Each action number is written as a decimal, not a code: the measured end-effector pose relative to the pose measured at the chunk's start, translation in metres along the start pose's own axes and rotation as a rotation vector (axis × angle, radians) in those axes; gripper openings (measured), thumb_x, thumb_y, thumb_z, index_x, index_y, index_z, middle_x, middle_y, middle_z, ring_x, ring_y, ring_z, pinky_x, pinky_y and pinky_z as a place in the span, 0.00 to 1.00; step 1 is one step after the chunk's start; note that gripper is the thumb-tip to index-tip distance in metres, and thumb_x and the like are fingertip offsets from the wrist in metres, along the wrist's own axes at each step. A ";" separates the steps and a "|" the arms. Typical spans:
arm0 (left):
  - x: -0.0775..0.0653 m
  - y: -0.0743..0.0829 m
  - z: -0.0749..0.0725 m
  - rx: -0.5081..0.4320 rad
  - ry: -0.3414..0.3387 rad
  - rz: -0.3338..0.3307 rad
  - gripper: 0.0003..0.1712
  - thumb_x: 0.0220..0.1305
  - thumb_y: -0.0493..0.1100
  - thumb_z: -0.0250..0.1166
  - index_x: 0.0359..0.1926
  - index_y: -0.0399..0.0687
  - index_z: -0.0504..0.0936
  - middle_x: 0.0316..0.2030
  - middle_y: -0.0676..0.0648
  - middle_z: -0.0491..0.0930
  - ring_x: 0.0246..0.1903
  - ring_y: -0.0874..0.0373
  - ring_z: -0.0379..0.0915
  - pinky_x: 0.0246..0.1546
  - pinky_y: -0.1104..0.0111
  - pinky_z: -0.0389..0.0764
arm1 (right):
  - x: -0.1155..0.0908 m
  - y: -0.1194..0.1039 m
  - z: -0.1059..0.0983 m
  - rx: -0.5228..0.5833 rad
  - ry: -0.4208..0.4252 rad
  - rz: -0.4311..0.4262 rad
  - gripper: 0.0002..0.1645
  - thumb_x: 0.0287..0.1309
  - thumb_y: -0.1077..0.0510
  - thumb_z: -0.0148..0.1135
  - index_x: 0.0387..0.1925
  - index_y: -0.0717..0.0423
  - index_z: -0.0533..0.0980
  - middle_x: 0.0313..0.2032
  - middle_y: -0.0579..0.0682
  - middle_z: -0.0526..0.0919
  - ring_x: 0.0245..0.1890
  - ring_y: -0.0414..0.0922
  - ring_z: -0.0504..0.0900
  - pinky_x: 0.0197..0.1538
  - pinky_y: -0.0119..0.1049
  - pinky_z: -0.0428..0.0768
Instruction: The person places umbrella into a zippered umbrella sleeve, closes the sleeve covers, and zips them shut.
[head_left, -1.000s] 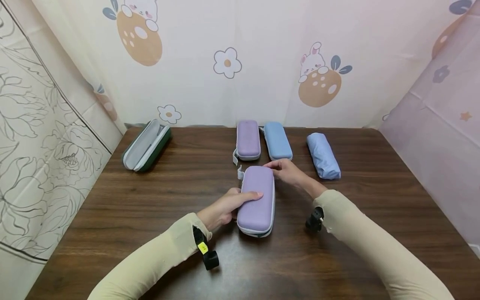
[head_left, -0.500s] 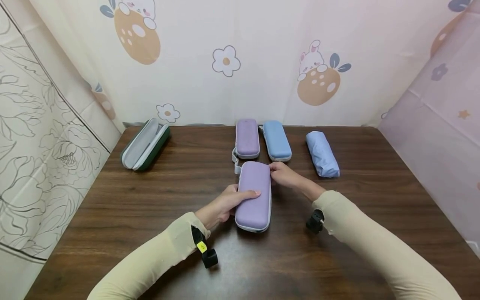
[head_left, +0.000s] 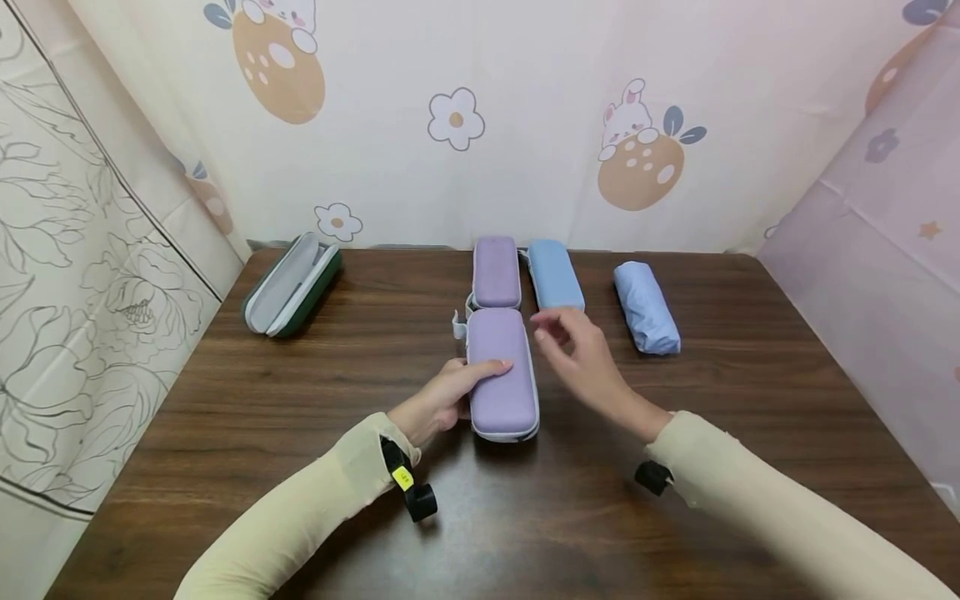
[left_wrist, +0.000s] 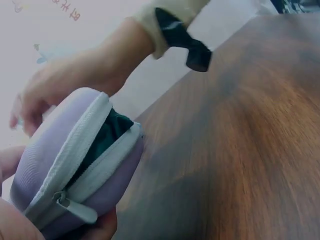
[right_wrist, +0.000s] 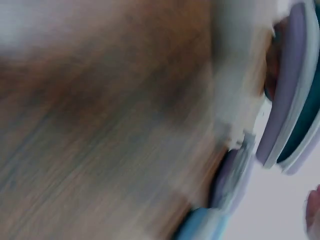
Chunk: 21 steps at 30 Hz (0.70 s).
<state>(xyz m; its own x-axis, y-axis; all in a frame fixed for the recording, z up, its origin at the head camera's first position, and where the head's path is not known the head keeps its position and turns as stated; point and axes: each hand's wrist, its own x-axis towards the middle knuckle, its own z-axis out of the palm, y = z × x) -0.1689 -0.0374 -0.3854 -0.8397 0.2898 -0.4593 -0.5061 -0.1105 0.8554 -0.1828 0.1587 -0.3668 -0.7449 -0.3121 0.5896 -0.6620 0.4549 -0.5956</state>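
Observation:
My left hand grips a lilac zip case, thumb across its lid and the other fingers beneath. In the left wrist view the zip is partly undone; dark green material shows in the gap, and a grey zip pull hangs at the near end. Just right of the case's far end is my right hand, fingers loosely bent, nothing in them, apart from the case. The right wrist view, blurred, also shows the parted side of the case with green inside.
Behind the held case lie a second lilac case and a blue case. A light blue rolled bundle lies to their right. At the far left an opened dark green case shows its grey lining. A printed curtain hangs behind the table.
My left hand has carried the lilac case slightly away from me, its far end now meeting the second lilac case in view. My right hand has left the case's far right corner.

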 end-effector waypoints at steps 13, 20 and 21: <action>-0.001 0.008 0.008 -0.077 0.039 0.011 0.20 0.53 0.44 0.70 0.41 0.35 0.76 0.29 0.44 0.81 0.28 0.55 0.79 0.32 0.63 0.81 | -0.033 -0.062 0.036 -1.098 -0.312 -1.171 0.20 0.63 0.60 0.38 0.37 0.54 0.79 0.36 0.48 0.73 0.35 0.44 0.66 0.35 0.36 0.63; -0.003 0.007 0.011 -0.077 0.035 0.029 0.19 0.54 0.43 0.69 0.41 0.35 0.75 0.29 0.44 0.81 0.28 0.55 0.79 0.33 0.64 0.81 | -0.040 -0.076 0.050 -1.257 -0.348 -0.979 0.20 0.62 0.62 0.38 0.34 0.54 0.80 0.34 0.49 0.69 0.34 0.46 0.62 0.38 0.36 0.60; -0.003 0.006 0.011 -0.067 0.035 0.033 0.19 0.54 0.43 0.69 0.40 0.35 0.75 0.29 0.44 0.81 0.27 0.55 0.79 0.33 0.64 0.81 | -0.040 -0.077 0.051 -1.259 -0.356 -0.965 0.20 0.62 0.61 0.38 0.34 0.53 0.80 0.33 0.49 0.69 0.34 0.46 0.62 0.38 0.35 0.60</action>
<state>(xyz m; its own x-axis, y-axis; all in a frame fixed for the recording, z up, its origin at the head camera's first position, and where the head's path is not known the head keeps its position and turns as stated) -0.1670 -0.0290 -0.3760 -0.8617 0.2520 -0.4404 -0.4894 -0.1835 0.8525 -0.1061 0.0934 -0.3728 -0.2145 -0.9553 0.2034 -0.5195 0.2880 0.8045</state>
